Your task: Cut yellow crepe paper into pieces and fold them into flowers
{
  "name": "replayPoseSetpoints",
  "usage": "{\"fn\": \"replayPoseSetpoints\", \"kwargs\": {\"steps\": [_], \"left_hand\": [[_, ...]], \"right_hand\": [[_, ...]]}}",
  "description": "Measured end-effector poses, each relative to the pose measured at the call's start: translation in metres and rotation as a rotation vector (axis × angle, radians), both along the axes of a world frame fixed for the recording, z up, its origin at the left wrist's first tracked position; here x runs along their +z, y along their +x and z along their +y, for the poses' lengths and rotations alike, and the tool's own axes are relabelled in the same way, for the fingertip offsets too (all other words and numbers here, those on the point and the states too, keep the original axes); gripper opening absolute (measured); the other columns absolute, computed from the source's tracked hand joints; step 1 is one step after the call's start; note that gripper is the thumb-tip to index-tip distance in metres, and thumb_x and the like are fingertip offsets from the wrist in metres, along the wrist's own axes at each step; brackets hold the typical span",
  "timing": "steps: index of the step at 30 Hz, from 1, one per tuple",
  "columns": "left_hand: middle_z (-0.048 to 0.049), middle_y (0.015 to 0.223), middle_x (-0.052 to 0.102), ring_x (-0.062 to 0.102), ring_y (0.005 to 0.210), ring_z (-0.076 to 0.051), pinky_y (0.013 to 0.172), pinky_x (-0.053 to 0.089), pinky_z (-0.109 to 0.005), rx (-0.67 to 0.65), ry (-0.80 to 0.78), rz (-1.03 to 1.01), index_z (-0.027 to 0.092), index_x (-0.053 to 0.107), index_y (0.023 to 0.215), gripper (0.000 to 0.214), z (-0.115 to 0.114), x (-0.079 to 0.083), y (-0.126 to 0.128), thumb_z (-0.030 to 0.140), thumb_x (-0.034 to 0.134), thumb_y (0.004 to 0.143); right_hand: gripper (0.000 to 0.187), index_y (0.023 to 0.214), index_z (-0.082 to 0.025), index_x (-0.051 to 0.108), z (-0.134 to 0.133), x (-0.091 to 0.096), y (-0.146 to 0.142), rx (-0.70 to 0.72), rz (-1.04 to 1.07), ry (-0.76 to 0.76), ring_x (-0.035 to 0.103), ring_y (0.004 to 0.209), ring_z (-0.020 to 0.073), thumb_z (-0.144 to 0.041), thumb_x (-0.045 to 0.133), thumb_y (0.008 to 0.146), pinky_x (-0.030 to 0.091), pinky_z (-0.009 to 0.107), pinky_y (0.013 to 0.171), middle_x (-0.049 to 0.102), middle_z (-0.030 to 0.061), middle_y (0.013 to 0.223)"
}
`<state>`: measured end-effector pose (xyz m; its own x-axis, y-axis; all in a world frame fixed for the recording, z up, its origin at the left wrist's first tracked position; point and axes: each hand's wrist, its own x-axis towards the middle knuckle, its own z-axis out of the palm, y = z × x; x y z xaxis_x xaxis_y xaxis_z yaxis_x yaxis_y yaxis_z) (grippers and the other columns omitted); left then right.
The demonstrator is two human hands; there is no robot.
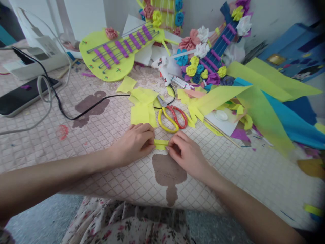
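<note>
Yellow paper strip [161, 143], narrow fold, diamond-patterned tablecloth [122, 181]

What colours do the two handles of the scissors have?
The scissors have one yellow handle and one red handle; the head view shows this best.

Both hands [139, 140] [186, 152] in fingertip pinches

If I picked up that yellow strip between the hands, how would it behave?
The yellow strip would probably feel very light, since it looks like thin paper. It may bend or tear easily, being narrow where it shows between the left hand and right hand.
</note>
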<state>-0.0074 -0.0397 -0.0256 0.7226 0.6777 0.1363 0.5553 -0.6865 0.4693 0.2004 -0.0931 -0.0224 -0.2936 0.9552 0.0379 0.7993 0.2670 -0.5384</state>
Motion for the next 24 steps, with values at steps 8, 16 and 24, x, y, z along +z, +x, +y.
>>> {"fn": "replayPoseSetpoints", "kwargs": {"steps": [8, 16, 24], "left_hand": [[-0.0041, 0.09, 0.056, 0.054, 0.086, -0.019, 0.079, 0.041, -0.035, 0.018, -0.008, -0.002, 0.016, 0.053, 0.079, 0.003, -0.001, 0.0009, 0.0006, 0.016, 0.056, 0.081], [-0.0017, 0.093, 0.056, 0.053, 0.093, -0.019, 0.086, 0.036, -0.037, -0.02, -0.095, -0.028, 0.02, 0.061, 0.085, 0.014, -0.0005, 0.0045, 0.0008, 0.011, 0.05, 0.084], [-0.0024, 0.089, 0.056, 0.053, 0.088, -0.02, 0.081, 0.037, -0.036, 0.025, -0.039, 0.006, 0.017, 0.058, 0.081, 0.012, -0.0029, 0.0016, 0.0062, 0.029, 0.057, 0.085]], "right_hand": [[0.01, 0.075, -0.02, 0.048, 0.0008, -0.0013, -0.0011, -0.006, -0.029, 0.033, 0.053, 0.068, 0.0133, -0.014, 0.053, 0.081, 0.041, 0.026, 0.062, 0.052, 0.001, 0.083], [0.015, 0.083, -0.021, 0.051, 0.0002, -0.0003, 0.001, 0.052, 0.01, 0.028, 0.055, 0.077, 0.0143, -0.007, 0.047, 0.081, 0.041, 0.025, 0.065, 0.054, 0.0013, 0.09], [0.005, 0.081, -0.02, 0.051, 0.0022, -0.0022, -0.0066, -0.007, -0.097, 0.065, 0.057, 0.077, 0.0162, -0.021, 0.053, 0.086, 0.041, 0.027, 0.063, 0.055, 0.0023, 0.088]]}}
